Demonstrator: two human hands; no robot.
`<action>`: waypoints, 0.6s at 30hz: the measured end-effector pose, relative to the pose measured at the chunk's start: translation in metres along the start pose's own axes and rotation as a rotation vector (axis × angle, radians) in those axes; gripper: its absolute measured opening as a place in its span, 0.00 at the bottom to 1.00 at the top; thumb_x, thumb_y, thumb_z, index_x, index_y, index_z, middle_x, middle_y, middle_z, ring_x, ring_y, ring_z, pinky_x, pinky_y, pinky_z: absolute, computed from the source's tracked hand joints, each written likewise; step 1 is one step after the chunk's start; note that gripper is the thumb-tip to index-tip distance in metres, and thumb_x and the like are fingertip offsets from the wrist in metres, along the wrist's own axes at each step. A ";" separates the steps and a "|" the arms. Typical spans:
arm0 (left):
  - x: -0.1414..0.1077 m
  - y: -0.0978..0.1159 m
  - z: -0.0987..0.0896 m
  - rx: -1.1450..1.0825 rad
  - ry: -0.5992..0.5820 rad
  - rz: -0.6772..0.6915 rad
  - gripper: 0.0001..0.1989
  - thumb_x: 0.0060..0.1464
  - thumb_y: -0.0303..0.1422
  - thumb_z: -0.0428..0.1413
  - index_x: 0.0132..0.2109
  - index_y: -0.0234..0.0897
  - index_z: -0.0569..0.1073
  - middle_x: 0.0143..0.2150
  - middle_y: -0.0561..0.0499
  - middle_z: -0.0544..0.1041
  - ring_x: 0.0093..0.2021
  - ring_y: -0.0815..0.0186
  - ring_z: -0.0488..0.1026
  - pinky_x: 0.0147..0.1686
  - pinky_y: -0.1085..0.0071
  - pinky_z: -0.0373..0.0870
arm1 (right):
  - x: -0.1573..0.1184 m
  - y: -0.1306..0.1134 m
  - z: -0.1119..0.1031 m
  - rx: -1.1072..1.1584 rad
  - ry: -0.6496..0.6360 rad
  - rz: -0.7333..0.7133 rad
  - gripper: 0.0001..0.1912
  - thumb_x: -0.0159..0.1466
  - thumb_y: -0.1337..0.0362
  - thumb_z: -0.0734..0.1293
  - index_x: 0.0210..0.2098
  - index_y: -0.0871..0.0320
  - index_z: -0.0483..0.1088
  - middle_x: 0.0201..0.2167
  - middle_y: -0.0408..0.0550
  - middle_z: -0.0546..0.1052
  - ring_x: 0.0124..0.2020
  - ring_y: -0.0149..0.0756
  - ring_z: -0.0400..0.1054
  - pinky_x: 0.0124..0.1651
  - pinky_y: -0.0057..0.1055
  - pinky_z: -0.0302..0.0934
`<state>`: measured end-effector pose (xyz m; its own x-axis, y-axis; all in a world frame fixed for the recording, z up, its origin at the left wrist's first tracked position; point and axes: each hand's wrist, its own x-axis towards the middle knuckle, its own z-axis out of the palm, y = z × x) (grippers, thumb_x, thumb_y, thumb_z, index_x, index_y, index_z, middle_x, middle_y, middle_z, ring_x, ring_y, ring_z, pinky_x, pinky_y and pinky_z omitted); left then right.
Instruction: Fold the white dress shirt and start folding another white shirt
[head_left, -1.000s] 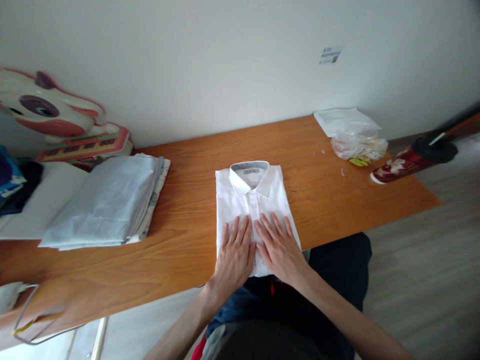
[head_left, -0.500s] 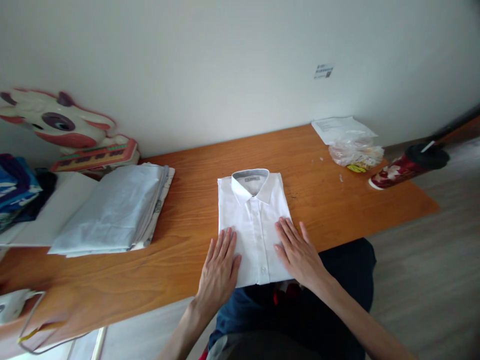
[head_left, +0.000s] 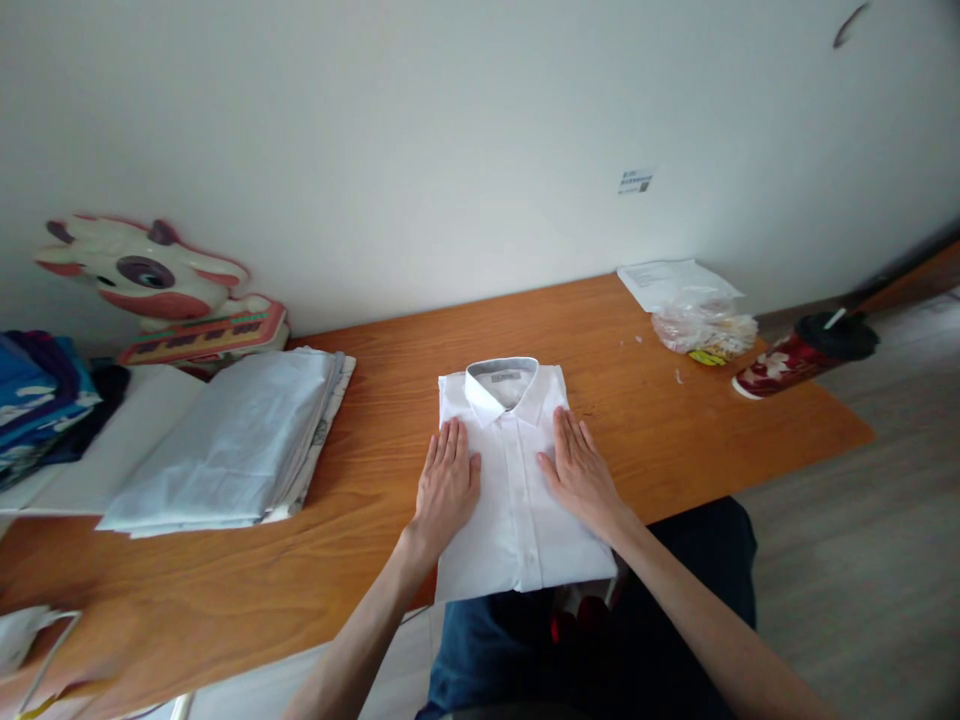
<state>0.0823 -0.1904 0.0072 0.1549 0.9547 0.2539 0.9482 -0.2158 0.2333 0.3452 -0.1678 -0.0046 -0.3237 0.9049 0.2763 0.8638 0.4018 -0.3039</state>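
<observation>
A white folded shirt (head_left: 499,510) lies face up on the wooden table, its collar toward the wall and its buttoned front showing. Its lower edge reaches the table's near edge, above my lap. My left hand (head_left: 448,485) rests flat on the shirt's left side, fingers stretched toward the collar. On the right side, my right hand (head_left: 581,475) lies flat with its fingers extended just below the shoulder. Neither hand grips the cloth.
Left on the wooden table (head_left: 360,500) are a stack of folded pale cloth (head_left: 232,430), blue clothing (head_left: 45,400) and a cow-shaped toy keyboard (head_left: 165,285). Paper (head_left: 675,282), a clear plastic bag (head_left: 701,325) and a red tumbler (head_left: 795,355) with a straw stand at the right.
Both hands have slid up the shirt toward the collar, staying flat along its sides. The camera view has tilted slightly upward.
</observation>
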 end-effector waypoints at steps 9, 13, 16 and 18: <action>0.076 -0.019 0.024 0.012 0.005 -0.067 0.52 0.66 0.63 0.47 0.79 0.25 0.48 0.80 0.32 0.50 0.81 0.47 0.43 0.78 0.48 0.45 | 0.086 0.033 0.018 -0.100 -0.076 0.071 0.55 0.73 0.32 0.48 0.77 0.76 0.45 0.79 0.69 0.46 0.80 0.56 0.38 0.80 0.52 0.35; 0.077 -0.036 0.029 -0.003 0.004 -0.097 0.41 0.72 0.55 0.41 0.79 0.29 0.51 0.81 0.37 0.50 0.81 0.48 0.43 0.77 0.47 0.48 | 0.094 0.046 0.019 -0.093 -0.141 0.125 0.45 0.77 0.41 0.44 0.77 0.72 0.50 0.79 0.64 0.48 0.80 0.53 0.41 0.79 0.50 0.39; 0.082 -0.041 0.033 -0.013 0.031 -0.151 0.38 0.74 0.51 0.39 0.78 0.27 0.54 0.80 0.35 0.50 0.81 0.47 0.45 0.77 0.46 0.49 | 0.105 0.049 0.022 -0.104 -0.104 0.188 0.39 0.79 0.48 0.44 0.78 0.69 0.49 0.79 0.63 0.47 0.80 0.53 0.42 0.78 0.53 0.40; 0.083 -0.042 0.034 -0.009 0.052 -0.142 0.37 0.74 0.50 0.40 0.77 0.26 0.54 0.80 0.34 0.50 0.81 0.47 0.45 0.77 0.45 0.48 | 0.109 0.049 0.024 -0.126 -0.078 0.174 0.36 0.79 0.51 0.45 0.78 0.65 0.49 0.80 0.59 0.47 0.80 0.53 0.42 0.78 0.55 0.39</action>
<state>0.0650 -0.0954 -0.0138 0.0043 0.9640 0.2660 0.9568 -0.0812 0.2791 0.3424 -0.0458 -0.0111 -0.1901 0.9692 0.1568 0.9490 0.2223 -0.2236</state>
